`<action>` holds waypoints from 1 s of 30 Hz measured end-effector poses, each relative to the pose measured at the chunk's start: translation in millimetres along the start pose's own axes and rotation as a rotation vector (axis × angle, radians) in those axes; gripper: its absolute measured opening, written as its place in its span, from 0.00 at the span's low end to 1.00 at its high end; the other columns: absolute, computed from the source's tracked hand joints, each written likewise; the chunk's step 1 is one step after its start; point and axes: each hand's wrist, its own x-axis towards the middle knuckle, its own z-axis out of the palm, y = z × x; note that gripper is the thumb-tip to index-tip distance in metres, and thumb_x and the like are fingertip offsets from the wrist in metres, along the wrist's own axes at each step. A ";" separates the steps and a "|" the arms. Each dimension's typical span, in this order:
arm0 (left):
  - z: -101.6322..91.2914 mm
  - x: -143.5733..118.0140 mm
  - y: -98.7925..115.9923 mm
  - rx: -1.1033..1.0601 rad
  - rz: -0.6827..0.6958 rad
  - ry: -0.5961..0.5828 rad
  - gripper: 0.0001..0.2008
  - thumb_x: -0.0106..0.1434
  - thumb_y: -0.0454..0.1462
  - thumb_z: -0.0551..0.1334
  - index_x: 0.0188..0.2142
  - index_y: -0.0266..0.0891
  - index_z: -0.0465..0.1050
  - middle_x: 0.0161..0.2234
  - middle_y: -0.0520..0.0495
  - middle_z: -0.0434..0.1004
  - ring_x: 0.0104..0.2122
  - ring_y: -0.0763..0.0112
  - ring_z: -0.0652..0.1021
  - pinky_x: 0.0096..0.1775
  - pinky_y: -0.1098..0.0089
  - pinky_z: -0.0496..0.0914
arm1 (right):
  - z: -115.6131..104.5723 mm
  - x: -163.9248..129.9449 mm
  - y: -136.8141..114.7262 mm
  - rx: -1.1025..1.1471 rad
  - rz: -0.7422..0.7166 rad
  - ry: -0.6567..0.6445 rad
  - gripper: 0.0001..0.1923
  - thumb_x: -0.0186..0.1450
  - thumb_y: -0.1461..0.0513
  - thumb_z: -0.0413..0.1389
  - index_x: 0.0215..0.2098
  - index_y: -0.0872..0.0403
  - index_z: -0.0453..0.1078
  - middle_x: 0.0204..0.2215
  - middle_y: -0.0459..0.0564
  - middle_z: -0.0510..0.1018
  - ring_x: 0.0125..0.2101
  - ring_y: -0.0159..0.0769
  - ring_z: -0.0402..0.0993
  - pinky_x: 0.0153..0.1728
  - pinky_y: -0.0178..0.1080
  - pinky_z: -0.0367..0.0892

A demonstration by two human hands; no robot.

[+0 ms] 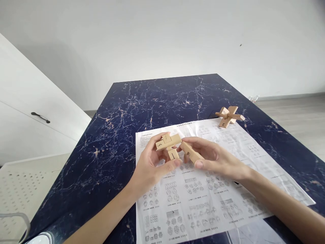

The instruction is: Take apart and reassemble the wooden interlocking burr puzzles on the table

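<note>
Two wooden puzzle pieces, crossed through each other and marked with dark numerals, are held in my left hand, its fingers behind and thumb in front. My right hand pinches a separate notched wooden puzzle piece between thumb and fingers. That notched piece lies close to the right side of the crossed pair; I cannot tell whether they touch. Both hands are above a large creased instruction sheet printed with small puzzle drawings.
An assembled wooden burr puzzle rests at the sheet's upper right corner. The dark blue marbled table reaches toward a white wall. At left are a white cabinet and a perforated white chair. A round white object sits bottom left.
</note>
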 end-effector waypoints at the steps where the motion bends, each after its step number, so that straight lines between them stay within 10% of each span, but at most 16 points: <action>1: -0.1 -0.5 -0.7 0.006 0.001 -0.005 0.33 0.63 0.40 0.76 0.63 0.48 0.65 0.53 0.44 0.77 0.50 0.59 0.80 0.48 0.62 0.76 | -0.3 0.3 -1.4 0.046 0.013 -0.016 0.29 0.69 0.49 0.67 0.64 0.47 0.69 0.54 0.56 0.80 0.48 0.47 0.81 0.51 0.53 0.78; 24: -0.9 -1.7 -3.5 0.130 -0.023 0.014 0.33 0.63 0.42 0.77 0.63 0.50 0.65 0.50 0.46 0.79 0.46 0.64 0.80 0.46 0.63 0.76 | -3.5 0.1 4.7 0.414 0.060 0.055 0.24 0.74 0.41 0.58 0.58 0.46 0.77 0.49 0.54 0.79 0.38 0.39 0.75 0.47 0.45 0.72; 30: -1.1 -1.2 -4.1 0.101 -0.020 0.011 0.34 0.62 0.42 0.77 0.63 0.50 0.66 0.53 0.45 0.79 0.48 0.62 0.80 0.45 0.64 0.76 | 1.5 1.3 -4.3 0.424 0.140 0.150 0.38 0.71 0.30 0.44 0.25 0.51 0.64 0.30 0.47 0.64 0.24 0.33 0.55 0.29 0.43 0.61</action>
